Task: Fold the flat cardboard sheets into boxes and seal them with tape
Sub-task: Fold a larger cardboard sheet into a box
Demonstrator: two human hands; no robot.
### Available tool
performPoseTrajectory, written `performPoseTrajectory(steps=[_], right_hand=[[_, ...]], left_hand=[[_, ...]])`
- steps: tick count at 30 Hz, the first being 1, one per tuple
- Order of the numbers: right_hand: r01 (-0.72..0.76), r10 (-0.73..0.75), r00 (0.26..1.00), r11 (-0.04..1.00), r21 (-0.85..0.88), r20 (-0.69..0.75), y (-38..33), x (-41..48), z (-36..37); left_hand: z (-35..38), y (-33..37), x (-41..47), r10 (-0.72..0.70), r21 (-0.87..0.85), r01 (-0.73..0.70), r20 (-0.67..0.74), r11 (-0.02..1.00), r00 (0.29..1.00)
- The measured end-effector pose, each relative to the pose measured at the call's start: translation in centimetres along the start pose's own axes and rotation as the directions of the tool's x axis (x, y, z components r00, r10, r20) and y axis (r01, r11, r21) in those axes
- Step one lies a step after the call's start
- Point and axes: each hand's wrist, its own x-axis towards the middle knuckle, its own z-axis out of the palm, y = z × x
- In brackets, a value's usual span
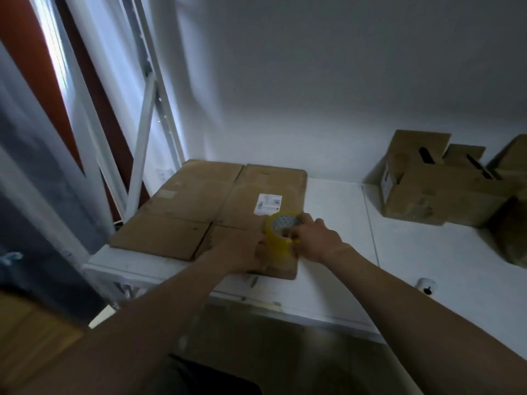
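The left hand (242, 249) is blurry, so its fingers are hard to make out. The right hand (313, 238) hides part of the tape roll (281, 225). The white label (268, 204) has words too small to read. The right edge cuts off the boxes (445, 192).

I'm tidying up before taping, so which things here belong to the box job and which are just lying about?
Job: flat cardboard, tape roll in the right hand, left hand on the cardboard, folded boxes.
Lying about: small white object at the table edge, white rack.
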Motion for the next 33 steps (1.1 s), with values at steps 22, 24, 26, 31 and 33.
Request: performPoseTrajectory(steps=[22,24,26,31,33], right_hand=[[-0.498,0.489,0.863,0.866,-0.054,-0.126,11.9,-6.2,-0.9],[-0.404,0.396,0.906,0.914,-0.026,-0.15,10.4,-6.0,-1.6],[-0.291,0.298,0.942,0.955,0.062,-0.155,8.8,-6.0,-2.2],[-0.208,0.249,0.965,0.919,0.336,-0.081,4.6,-7.0,-4.0],[-0.208,0.261,0.963,0.868,0.451,-0.06,3.2,-7.4,-4.7]], left_hand=[[-6.0,3.1,3.6,0.015,0.193,-0.048,0.17,0.98,0.985],[-6.1,2.4,3.6,0.029,0.263,-0.054,0.098,0.963,0.995],[-5.6,1.9,3.4,0.05,0.408,-0.044,-0.004,0.912,0.999],[-6.1,3.2,2.3,0.105,0.592,0.024,-0.183,0.806,0.977],[-7.3,4.6,1.8,0.193,0.621,-0.017,-0.217,0.783,0.957]])
